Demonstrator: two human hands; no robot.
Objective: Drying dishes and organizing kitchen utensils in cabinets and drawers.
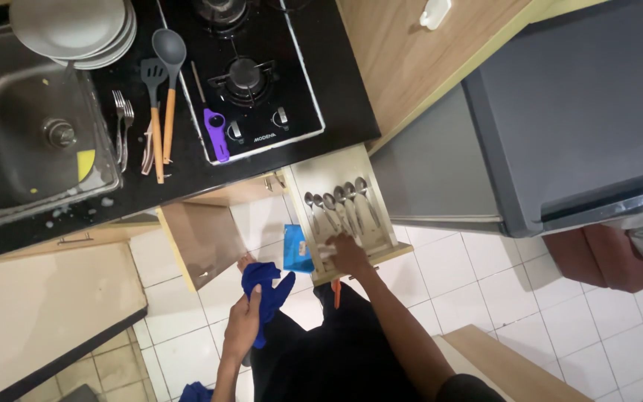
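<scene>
I look straight down at an open cutlery drawer below a black countertop. Several spoons lie side by side in it, bowls pointing to the counter. My right hand reaches into the drawer's near end and rests on the spoon handles; whether it grips one I cannot tell. My left hand hangs lower over the white tiled floor, closed on a dark blue cloth. A light blue packet sits at the drawer's left edge.
A gas hob with a purple lighter is on the counter. Beside it lie forks, a spatula and a ladle, stacked plates and a steel sink. An open cupboard door stands left; a grey fridge stands right.
</scene>
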